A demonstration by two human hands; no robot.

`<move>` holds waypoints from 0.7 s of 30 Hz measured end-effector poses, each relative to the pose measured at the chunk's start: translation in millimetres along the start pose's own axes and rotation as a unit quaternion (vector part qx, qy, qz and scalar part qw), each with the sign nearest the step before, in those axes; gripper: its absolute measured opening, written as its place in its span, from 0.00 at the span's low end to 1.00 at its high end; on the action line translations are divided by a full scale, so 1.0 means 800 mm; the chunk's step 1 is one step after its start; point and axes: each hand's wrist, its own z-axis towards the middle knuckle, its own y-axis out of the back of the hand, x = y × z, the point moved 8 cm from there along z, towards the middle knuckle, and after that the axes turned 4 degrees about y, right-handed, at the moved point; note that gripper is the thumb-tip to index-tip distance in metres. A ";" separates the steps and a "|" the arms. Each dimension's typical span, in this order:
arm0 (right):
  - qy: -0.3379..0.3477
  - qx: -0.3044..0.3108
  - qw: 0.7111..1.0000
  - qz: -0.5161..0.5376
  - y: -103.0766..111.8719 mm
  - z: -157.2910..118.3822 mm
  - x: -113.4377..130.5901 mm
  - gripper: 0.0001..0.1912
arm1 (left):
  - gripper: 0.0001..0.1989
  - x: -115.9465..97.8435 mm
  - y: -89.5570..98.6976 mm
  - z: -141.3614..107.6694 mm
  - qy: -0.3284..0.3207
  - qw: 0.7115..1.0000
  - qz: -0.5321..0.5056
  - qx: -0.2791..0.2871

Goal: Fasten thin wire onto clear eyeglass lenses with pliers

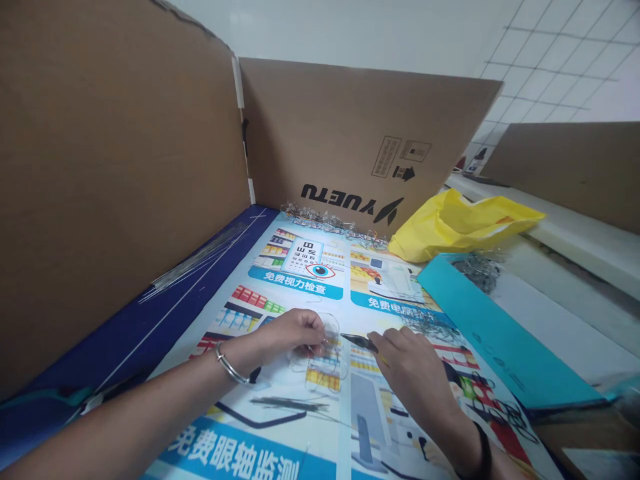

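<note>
My left hand (300,331), wearing a silver bracelet, is closed in a pinch on a thin bent wire (339,327) that curves out in a loop above the poster. In my right hand (407,357) is a pair of pliers (359,341) with dark pointed jaws. Their tips point left at the wire loop, a short way from my left fingers; whether they touch it I cannot tell. Below my hands a small bundle of straight wires (290,404) lies on the printed poster (345,313). Tangled dark wire pieces (430,327) lie beyond my right hand.
Cardboard panels (350,127) wall the left and back. Wire scraps (320,217) line the back edge. Long straight wires (195,260) lie at left. A yellow bag (460,230), a turquoise-edged box (505,347) with a wire tangle (475,270), and black rings (505,413) are at right.
</note>
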 end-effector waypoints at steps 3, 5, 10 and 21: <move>0.005 -0.007 1.000 -0.001 0.003 0.000 0.003 0.09 | 0.09 0.003 -0.001 0.000 0.012 1.000 -0.014 0.004; 0.006 -0.013 1.000 -0.004 0.007 0.000 0.002 0.08 | 0.08 0.004 -0.002 -0.001 0.015 1.000 -0.019 0.001; 0.019 -0.060 0.998 -0.012 0.032 0.001 0.010 0.09 | 0.05 0.006 0.007 0.000 0.026 0.998 -0.014 -0.048; 0.066 -0.033 0.995 -0.061 0.035 -0.006 0.046 0.12 | 0.05 0.012 0.011 0.006 -0.007 0.998 -0.041 -0.049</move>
